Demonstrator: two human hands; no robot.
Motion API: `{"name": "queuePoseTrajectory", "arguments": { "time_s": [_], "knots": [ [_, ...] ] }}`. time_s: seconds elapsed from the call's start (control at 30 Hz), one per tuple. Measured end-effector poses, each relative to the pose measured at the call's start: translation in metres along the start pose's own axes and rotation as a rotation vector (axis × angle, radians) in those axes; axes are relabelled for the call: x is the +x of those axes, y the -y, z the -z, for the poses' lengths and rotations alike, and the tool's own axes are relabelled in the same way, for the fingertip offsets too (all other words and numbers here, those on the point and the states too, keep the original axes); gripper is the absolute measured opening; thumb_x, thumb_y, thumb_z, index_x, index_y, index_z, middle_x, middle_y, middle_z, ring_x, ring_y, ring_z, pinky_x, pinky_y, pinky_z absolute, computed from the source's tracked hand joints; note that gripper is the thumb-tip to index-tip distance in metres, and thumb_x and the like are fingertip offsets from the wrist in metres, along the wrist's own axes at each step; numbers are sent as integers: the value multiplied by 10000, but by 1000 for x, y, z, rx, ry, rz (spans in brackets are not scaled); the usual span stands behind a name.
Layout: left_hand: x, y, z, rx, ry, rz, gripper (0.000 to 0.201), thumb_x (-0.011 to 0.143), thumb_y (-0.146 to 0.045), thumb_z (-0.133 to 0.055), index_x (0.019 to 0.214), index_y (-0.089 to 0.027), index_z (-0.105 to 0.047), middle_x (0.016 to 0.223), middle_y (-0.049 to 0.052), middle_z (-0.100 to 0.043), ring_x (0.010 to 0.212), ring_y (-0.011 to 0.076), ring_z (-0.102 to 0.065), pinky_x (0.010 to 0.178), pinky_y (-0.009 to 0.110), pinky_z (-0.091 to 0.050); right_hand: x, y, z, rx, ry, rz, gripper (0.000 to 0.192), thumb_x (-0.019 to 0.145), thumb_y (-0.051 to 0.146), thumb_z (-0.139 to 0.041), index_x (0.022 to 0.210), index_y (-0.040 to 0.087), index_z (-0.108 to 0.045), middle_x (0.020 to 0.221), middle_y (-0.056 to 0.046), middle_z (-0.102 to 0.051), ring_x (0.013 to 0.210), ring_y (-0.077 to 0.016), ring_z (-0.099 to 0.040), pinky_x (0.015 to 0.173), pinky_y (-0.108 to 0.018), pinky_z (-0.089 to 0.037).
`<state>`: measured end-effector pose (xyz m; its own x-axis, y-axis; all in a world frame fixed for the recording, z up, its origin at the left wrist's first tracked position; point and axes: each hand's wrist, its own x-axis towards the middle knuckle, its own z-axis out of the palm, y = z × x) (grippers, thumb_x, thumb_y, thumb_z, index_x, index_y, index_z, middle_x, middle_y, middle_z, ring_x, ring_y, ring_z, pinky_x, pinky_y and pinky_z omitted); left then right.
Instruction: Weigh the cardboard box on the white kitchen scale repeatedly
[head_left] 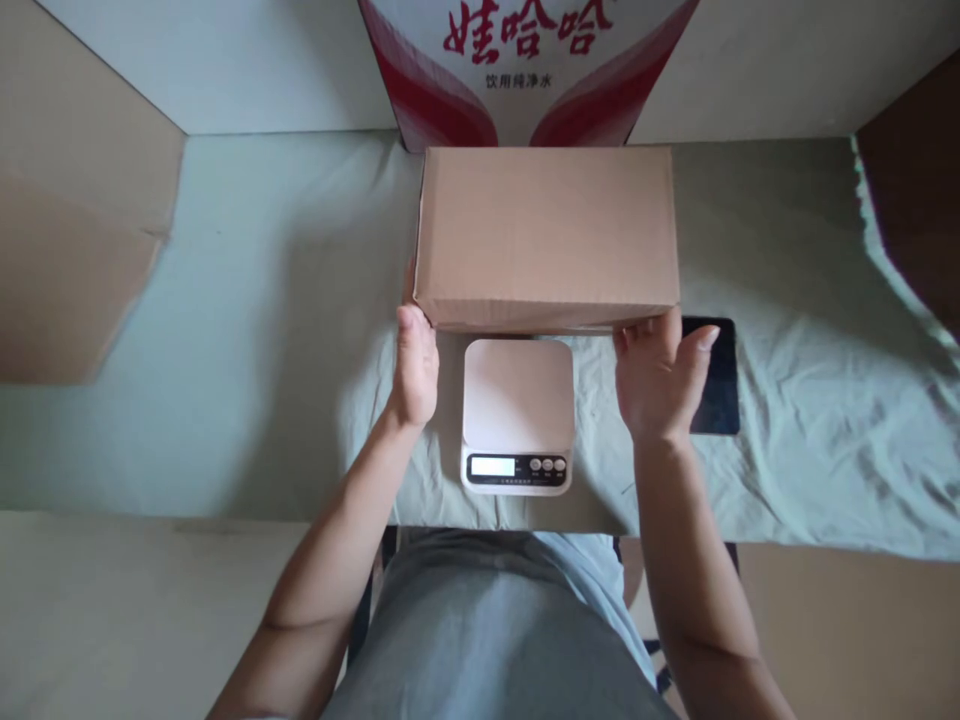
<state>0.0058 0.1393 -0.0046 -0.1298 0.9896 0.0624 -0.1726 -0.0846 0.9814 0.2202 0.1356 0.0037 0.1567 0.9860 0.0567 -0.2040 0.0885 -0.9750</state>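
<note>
Head view: I see both hands holding a closed cardboard box (546,238) above the bench (262,330), just beyond a white kitchen scale (517,415). My left hand (415,368) presses its grip flat against the box's near left corner; my right hand (660,378) cups the near right corner, fingers spread under the edge. A dark phone (721,385) lies right of the scale, partly behind the right hand. A red-and-white printed carton (525,70) stands at the far side.
</note>
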Motion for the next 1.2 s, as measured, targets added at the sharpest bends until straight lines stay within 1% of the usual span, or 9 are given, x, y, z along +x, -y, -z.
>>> {"name": "queuePoseTrajectory", "arguments": {
  "time_s": [0.13, 0.27, 0.37, 0.5, 0.6, 0.73, 0.9, 1.07, 1.2],
  "knots": [
    [5, 10, 3, -23, 36, 14, 665, 821, -743, -260, 1263, -316, -514, 1523, -20, -384, 1471, 199, -221, 1239, 385, -90, 8, -9, 2, -14, 27, -8, 627, 791, 738, -218, 1178, 397, -575, 1379, 20, -540, 1385, -248, -394, 1179, -496, -241],
    [10, 16, 4, -28, 55, -7, 653, 843, -715, -246, 1266, -305, -525, 1510, -1, -409, 1443, 204, -301, 1225, 373, -170, 12, -16, 2, -10, 37, -10, 628, 780, 752, -229, 1142, 399, -601, 1365, 21, -559, 1375, -257, -410, 1166, -505, -261],
    [11, 21, 8, -18, -12, -5, 693, 828, -728, -264, 1312, -291, -497, 1506, 25, -416, 1447, 202, -292, 1208, 377, -215, 9, -21, 4, 8, 1, -61, 611, 789, 738, -235, 1194, 422, -565, 1418, 53, -514, 1410, -236, -364, 1180, -503, -226],
    [8, 28, 22, 16, -154, 96, 732, 812, -752, -238, 1382, -329, -412, 1528, 34, -378, 1465, 201, -243, 1203, 438, -178, 0, -29, 16, 35, -109, -147, 667, 785, 757, -193, 1289, 428, -482, 1481, 58, -439, 1450, -233, -293, 1183, -551, -147],
    [3, 34, 31, 41, -176, 138, 763, 782, -787, -240, 1371, -341, -428, 1511, 56, -404, 1452, 216, -277, 1198, 458, -167, -7, -34, 27, 38, -139, -167, 702, 774, 780, -181, 1300, 420, -477, 1467, 35, -460, 1426, -243, -338, 1173, -565, -146],
    [-4, 40, 35, 56, -202, 147, 801, 767, -793, -297, 1323, -253, -499, 1452, 119, -478, 1394, 246, -392, 1182, 438, -235, -12, -40, 38, 46, -150, -160, 683, 772, 778, -227, 1263, 404, -521, 1407, 22, -526, 1377, -243, -413, 1167, -551, -179],
    [-8, 49, 39, 64, -219, 130, 764, 792, -750, -347, 1276, -192, -542, 1426, 154, -499, 1372, 250, -426, 1175, 422, -267, -13, -51, 43, 42, -169, -158, 599, 795, 721, -322, 1216, 374, -569, 1364, 14, -563, 1351, -217, -450, 1183, -504, -185],
    [-4, 44, 44, 36, -206, 163, 773, 747, -782, -377, 1282, -248, -537, 1458, 111, -470, 1389, 269, -398, 1175, 454, -254, -11, -45, 37, 2, -164, -161, 603, 802, 705, -328, 1248, 359, -539, 1398, 1, -533, 1366, -224, -431, 1181, -522, -180],
    [6, 29, 34, -3, -83, 90, 700, 808, -752, -282, 1355, -350, -451, 1531, -3, -372, 1461, 213, -257, 1200, 455, -179, 2, -31, 21, -25, -67, -67, 600, 792, 719, -316, 1270, 408, -503, 1452, 49, -479, 1428, -216, -342, 1189, -507, -184]
  ]
}}
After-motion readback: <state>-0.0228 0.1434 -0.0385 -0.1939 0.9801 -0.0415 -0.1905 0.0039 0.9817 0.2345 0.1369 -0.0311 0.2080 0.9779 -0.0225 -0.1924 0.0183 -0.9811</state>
